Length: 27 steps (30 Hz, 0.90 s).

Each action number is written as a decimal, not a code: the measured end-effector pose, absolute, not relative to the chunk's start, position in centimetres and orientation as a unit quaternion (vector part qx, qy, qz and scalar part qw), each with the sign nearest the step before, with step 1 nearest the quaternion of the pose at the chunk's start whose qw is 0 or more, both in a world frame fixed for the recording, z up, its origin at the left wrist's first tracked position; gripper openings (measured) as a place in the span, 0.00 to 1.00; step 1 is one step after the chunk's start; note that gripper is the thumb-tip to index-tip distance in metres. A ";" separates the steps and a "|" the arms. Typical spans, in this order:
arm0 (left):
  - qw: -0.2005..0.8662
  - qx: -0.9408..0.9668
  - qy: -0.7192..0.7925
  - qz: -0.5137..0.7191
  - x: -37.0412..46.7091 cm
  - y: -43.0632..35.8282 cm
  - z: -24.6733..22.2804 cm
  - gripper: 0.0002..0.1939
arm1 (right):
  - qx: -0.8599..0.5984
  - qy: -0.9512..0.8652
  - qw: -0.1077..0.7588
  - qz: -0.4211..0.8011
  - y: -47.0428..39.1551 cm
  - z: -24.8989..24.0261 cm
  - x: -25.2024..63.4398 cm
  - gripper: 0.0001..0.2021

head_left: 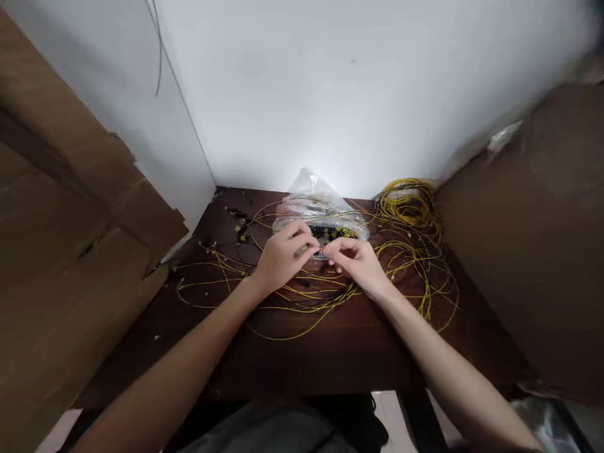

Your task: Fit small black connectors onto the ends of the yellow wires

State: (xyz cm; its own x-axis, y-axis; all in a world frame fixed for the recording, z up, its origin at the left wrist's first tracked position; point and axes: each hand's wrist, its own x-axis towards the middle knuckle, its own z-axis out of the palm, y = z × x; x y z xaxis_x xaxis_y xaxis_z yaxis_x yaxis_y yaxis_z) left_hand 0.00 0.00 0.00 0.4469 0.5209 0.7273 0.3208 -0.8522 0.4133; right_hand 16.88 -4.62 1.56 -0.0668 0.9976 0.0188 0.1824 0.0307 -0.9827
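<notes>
We bring our left hand (285,257) and right hand (361,263) together near the centre of the frame, just above the counter (302,368), with the fingers of each pinched at the tips on a small piece (321,250), too small in view for us to name. We likely hold it from both sides so that it stays steady and can be turned finely, with our forearms coming in low from either side. Behind our hands we see a clear plastic bag (309,182) lying against dark and yellow parts, perhaps put there to be within easy reach. Loose yellow wires (340,301) loop around and beneath our hands, while a thicker coil (406,204) sits at the right, near the back edge, probably bunched there to keep its length from the middle. Small black-and-yellow connectors (242,238) lie left of the bag. The counter is dark reddish brown, dotted with tiny pale bits, and it meets a plain whitish wall (302,94). Torn cardboard (70,220) fills the left of the frame, a brown panel (519,251) the right, and a thin grey cable (159,63) hangs at upper left.
</notes>
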 end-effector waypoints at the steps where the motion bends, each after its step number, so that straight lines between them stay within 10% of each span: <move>1: 0.109 0.843 0.251 0.464 -0.1 -0.1 0.0 0.03 | -0.520 -0.566 0.440 0.465 -4.6 1.6 16.9 0.09; 27: 0.127 0.846 0.262 0.447 0.0 -0.7 0.1 0.04 | -0.502 -0.592 0.429 0.462 -4.6 1.7 16.8 0.08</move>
